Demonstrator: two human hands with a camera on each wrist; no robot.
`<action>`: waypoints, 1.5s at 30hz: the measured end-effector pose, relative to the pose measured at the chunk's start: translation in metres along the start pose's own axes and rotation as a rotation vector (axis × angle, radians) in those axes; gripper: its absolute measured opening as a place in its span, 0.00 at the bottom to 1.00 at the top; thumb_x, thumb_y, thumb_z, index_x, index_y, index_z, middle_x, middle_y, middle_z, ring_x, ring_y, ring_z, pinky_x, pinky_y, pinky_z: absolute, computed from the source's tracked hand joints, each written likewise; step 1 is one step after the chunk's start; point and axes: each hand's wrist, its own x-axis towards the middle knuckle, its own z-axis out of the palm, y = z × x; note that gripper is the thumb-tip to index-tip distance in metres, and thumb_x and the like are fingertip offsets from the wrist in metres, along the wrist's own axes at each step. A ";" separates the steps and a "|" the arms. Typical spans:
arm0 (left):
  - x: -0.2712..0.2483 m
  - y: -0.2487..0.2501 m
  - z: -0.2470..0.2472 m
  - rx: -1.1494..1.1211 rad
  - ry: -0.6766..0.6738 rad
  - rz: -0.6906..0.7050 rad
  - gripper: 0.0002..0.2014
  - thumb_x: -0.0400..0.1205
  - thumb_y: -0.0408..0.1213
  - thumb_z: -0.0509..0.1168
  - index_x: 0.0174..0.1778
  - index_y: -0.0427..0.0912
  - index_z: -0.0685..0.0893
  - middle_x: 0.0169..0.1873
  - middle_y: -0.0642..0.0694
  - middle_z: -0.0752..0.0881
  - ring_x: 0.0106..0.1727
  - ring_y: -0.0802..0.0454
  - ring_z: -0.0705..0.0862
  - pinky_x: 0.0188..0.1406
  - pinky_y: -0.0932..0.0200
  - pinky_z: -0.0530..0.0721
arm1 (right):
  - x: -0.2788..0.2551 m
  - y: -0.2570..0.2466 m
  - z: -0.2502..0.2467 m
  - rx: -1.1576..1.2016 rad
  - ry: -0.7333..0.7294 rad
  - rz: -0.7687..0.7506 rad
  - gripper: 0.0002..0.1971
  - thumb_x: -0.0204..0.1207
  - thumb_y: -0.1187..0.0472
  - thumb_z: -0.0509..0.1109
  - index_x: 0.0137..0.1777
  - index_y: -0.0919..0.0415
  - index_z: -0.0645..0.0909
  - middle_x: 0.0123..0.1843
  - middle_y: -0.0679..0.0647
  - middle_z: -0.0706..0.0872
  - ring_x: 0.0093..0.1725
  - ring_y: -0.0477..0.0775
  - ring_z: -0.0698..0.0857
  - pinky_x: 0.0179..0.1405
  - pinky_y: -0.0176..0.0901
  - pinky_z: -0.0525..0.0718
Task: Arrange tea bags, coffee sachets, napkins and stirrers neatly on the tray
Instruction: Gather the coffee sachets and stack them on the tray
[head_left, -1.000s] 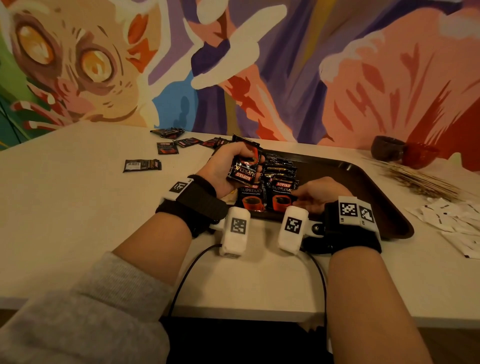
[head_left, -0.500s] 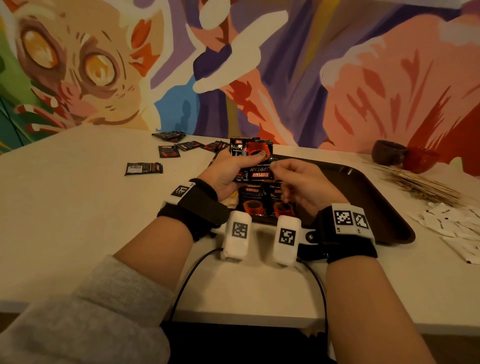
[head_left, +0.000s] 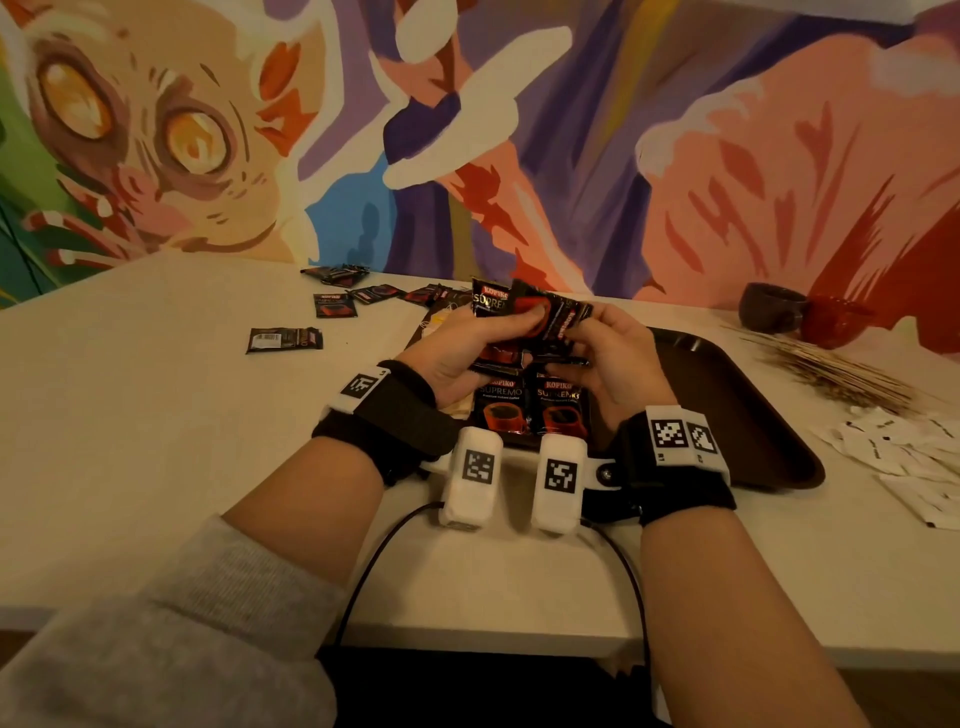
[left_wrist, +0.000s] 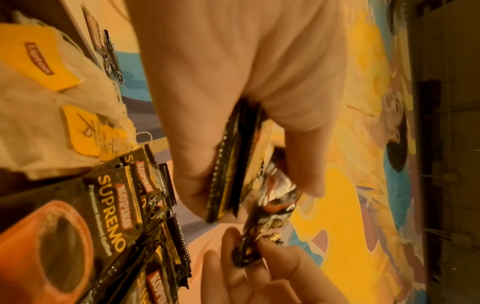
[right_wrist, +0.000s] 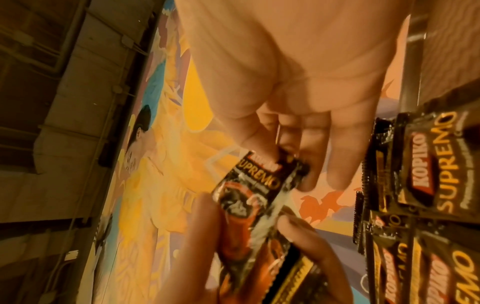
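Above the dark brown tray (head_left: 727, 395), my left hand (head_left: 457, 348) grips a small stack of black Kopiko coffee sachets (head_left: 491, 312) upright. My right hand (head_left: 602, 348) pinches the end of one tilted sachet (head_left: 558, 319) at the front of that stack; the same sachet (right_wrist: 254, 185) shows between thumb and fingers in the right wrist view. Two rows of sachets (head_left: 530, 410) lie on the tray below the hands. Tea bags with yellow tags (left_wrist: 39, 61) lie on the tray to their left. Wooden stirrers (head_left: 831, 369) and white napkins (head_left: 909, 452) lie right of the tray.
Several loose coffee sachets (head_left: 283, 339) are scattered on the white table (head_left: 130, 415) at left and far centre. Two dark bowls (head_left: 774, 306) stand at the far right by the painted wall. A black cable hangs off the table's near edge.
My right hand rose from the sachets on the tray and took hold of a sachet in the left hand's stack. The left hand lifted the stack slightly higher.
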 end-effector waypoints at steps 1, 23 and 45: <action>0.000 0.001 0.000 -0.027 0.004 -0.018 0.13 0.76 0.40 0.69 0.55 0.41 0.85 0.50 0.40 0.89 0.56 0.45 0.87 0.62 0.47 0.83 | 0.001 -0.001 -0.001 -0.005 0.028 -0.003 0.10 0.77 0.71 0.62 0.45 0.58 0.83 0.42 0.53 0.87 0.43 0.49 0.87 0.42 0.45 0.88; 0.006 0.016 -0.022 -0.017 0.429 -0.146 0.06 0.86 0.35 0.60 0.46 0.37 0.78 0.33 0.42 0.82 0.32 0.53 0.79 0.35 0.60 0.79 | 0.001 0.001 -0.006 -0.314 -0.136 0.022 0.04 0.75 0.69 0.71 0.44 0.60 0.81 0.37 0.57 0.87 0.23 0.47 0.84 0.21 0.33 0.79; 0.001 0.016 -0.022 0.013 0.428 -0.303 0.09 0.87 0.43 0.59 0.49 0.40 0.77 0.39 0.40 0.83 0.35 0.49 0.80 0.36 0.57 0.80 | 0.010 0.015 -0.004 -0.452 -0.175 -0.005 0.12 0.71 0.78 0.71 0.39 0.59 0.82 0.38 0.56 0.86 0.34 0.50 0.87 0.34 0.35 0.86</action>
